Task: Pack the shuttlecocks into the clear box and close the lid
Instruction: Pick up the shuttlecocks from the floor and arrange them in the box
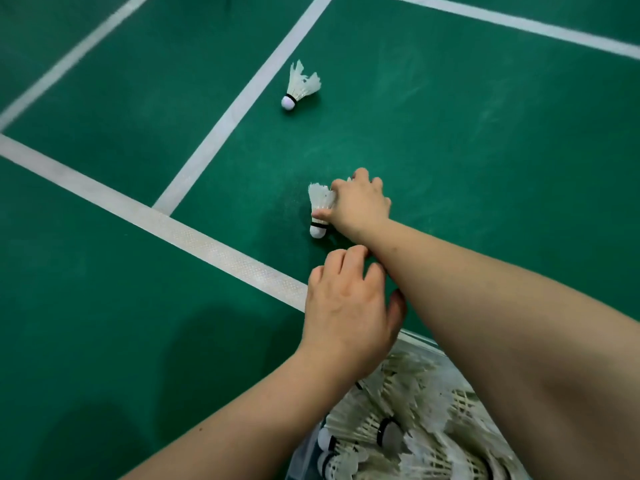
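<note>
My right hand [360, 206] reaches forward to the green court floor and grips a white feather shuttlecock [319, 207] by its skirt, cork end pointing toward me. Closer in, my left hand [346, 313] hovers above the floor with loosely curled fingers and holds nothing. A second shuttlecock [300, 86] lies on its side farther away, beside a white court line. The clear box [419, 341] sits at the bottom right under my arms, filled with several shuttlecocks [391, 431]. No lid is visible.
White court lines [221, 252] cross the green floor [485, 150], one running diagonally under my left hand and another branching off toward the far shuttlecock. Dark shadows fall on the floor at the bottom left.
</note>
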{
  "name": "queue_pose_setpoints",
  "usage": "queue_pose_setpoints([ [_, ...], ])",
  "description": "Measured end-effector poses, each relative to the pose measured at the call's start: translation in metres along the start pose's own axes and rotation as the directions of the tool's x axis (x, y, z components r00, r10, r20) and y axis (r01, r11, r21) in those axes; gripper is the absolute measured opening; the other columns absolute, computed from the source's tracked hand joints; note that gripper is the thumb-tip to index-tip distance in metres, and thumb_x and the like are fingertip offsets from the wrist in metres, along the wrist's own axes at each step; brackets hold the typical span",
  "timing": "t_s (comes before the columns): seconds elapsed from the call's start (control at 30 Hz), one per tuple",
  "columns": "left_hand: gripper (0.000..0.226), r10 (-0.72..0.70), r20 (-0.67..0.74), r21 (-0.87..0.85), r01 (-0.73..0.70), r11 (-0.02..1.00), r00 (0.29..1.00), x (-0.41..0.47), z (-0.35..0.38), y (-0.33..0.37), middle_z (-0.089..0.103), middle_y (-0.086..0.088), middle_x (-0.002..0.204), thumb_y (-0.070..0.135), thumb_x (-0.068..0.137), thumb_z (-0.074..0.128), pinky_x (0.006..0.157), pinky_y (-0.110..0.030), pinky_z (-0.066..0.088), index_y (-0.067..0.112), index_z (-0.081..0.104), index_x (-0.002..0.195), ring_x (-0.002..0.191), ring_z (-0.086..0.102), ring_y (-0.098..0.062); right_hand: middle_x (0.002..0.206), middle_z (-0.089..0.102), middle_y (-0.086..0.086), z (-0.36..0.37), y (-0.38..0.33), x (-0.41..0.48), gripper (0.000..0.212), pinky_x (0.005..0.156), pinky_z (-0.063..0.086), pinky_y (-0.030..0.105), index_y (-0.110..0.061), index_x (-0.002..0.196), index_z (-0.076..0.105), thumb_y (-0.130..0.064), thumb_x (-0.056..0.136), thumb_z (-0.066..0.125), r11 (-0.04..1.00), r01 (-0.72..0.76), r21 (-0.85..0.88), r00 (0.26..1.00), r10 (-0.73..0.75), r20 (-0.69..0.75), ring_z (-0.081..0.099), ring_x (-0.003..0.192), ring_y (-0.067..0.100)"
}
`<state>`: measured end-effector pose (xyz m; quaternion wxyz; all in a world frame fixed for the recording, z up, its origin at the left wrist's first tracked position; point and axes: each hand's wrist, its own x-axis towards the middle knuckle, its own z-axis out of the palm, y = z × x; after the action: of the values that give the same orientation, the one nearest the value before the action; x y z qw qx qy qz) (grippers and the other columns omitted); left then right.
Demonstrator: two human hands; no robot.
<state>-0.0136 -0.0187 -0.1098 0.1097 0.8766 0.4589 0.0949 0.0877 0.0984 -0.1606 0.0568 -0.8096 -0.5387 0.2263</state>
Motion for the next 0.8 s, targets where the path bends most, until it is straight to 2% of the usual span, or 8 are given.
queue_pose_setpoints([
  [0.1, 0.033, 0.009, 0.007, 0.007, -0.009, 1.000, 1.000, 0.000, 0.000, 0.000, 0.061, -0.003, 0.080, 0.041, 0.077, 0.040, 0.061, -0.033, 0.043, 0.014, 0.059, 0.073, 0.078, 0.056, -0.028, 0.114, 0.053, 0.013, 0.001, 0.000, 0.001, 0.042, 0.074, 0.043, 0.036, -0.017, 0.104, 0.060, -0.050, 0.078, 0.063, 0.996, 0.020, 0.085, 0.999, -0.023, 0.038, 0.053, 0.107, 0.033],
  [0.2, 0.034, 0.007, 0.038, 0.052, -0.009, 0.999, 0.999, 0.000, 0.000, -0.001, 0.058, 0.000, 0.065, 0.041, 0.078, 0.037, 0.058, -0.031, 0.040, 0.017, 0.059, 0.066, 0.069, 0.055, -0.026, 0.105, 0.062, 0.010, -0.005, 0.000, -0.006, 0.032, 0.064, 0.035, 0.031, -0.017, 0.086, 0.054, -0.047, 0.079, 0.063, 0.993, 0.096, 0.070, 0.994, -0.099, 0.048, 0.057, 0.099, 0.030],
  [0.3, 0.036, 0.009, 0.070, 0.089, -0.015, 0.996, 0.998, 0.001, -0.001, -0.001, 0.056, 0.000, 0.057, 0.040, 0.080, 0.036, 0.055, -0.030, 0.037, 0.018, 0.056, 0.059, 0.059, 0.054, -0.025, 0.106, 0.064, 0.008, -0.023, 0.003, -0.021, 0.038, 0.065, 0.037, 0.030, -0.016, 0.099, 0.059, -0.047, 0.079, 0.063, 0.985, 0.119, 0.128, 0.993, -0.119, -0.004, 0.057, 0.100, 0.028],
  [0.37, 0.038, 0.035, 0.080, 0.100, -0.043, 0.994, 0.996, 0.003, -0.003, -0.002, 0.058, -0.002, 0.059, 0.040, 0.081, 0.034, 0.056, -0.031, 0.036, 0.017, 0.056, 0.061, 0.060, 0.054, -0.027, 0.102, 0.064, 0.006, -0.039, 0.006, -0.036, 0.034, 0.065, 0.036, 0.030, -0.019, 0.095, 0.060, -0.048, 0.079, 0.063, 0.974, 0.153, 0.166, 0.988, -0.146, -0.058, 0.057, 0.097, 0.027],
  [0.47, 0.041, 0.088, 0.072, 0.088, -0.094, 0.992, 0.993, 0.003, -0.010, 0.002, 0.063, -0.006, 0.078, 0.039, 0.087, 0.031, 0.063, -0.033, 0.027, 0.014, 0.062, 0.078, 0.076, 0.056, -0.031, 0.082, 0.053, 0.001, -0.069, 0.016, -0.072, 0.035, 0.061, 0.030, 0.030, -0.021, 0.068, 0.043, -0.049, 0.080, 0.062, 0.968, 0.180, 0.175, 0.976, -0.154, -0.154, 0.050, 0.081, 0.022],
  [0.6, 0.034, 0.156, -0.004, 0.047, -0.156, 0.987, 0.988, -0.001, -0.024, 0.015, 0.062, -0.008, 0.095, 0.035, 0.094, 0.035, 0.067, -0.033, 0.024, 0.013, 0.061, 0.095, 0.091, 0.053, -0.032, 0.079, 0.049, -0.002, -0.104, 0.036, -0.126, 0.032, 0.060, 0.030, 0.031, -0.022, 0.075, 0.047, -0.051, 0.083, 0.056, 0.982, 0.152, 0.114, 0.954, -0.115, -0.278, 0.043, 0.075, 0.020],
  [0.73, 0.034, 0.238, -0.074, -0.039, -0.242, 0.970, 0.968, -0.018, -0.048, 0.038, 0.061, -0.010, 0.085, 0.035, 0.091, 0.036, 0.063, -0.034, 0.030, 0.012, 0.061, 0.090, 0.082, 0.056, -0.034, 0.086, 0.059, 0.001, -0.130, 0.064, -0.192, 0.034, 0.062, 0.031, 0.031, -0.020, 0.090, 0.058, -0.053, 0.083, 0.055, 0.994, 0.057, 0.094, 0.947, -0.024, -0.320, 0.052, 0.083, 0.024],
  [0.8, 0.032, 0.244, -0.109, -0.117, -0.256, 0.959, 0.964, -0.031, -0.065, 0.053, 0.062, -0.007, 0.087, 0.040, 0.090, 0.038, 0.065, -0.034, 0.036, 0.015, 0.059, 0.094, 0.083, 0.057, -0.031, 0.082, 0.062, -0.001, -0.137, 0.077, -0.231, 0.034, 0.063, 0.034, 0.031, -0.020, 0.089, 0.058, -0.053, 0.082, 0.057, 0.989, 0.008, 0.150, 0.954, 0.038, -0.299, 0.054, 0.082, 0.024],
])
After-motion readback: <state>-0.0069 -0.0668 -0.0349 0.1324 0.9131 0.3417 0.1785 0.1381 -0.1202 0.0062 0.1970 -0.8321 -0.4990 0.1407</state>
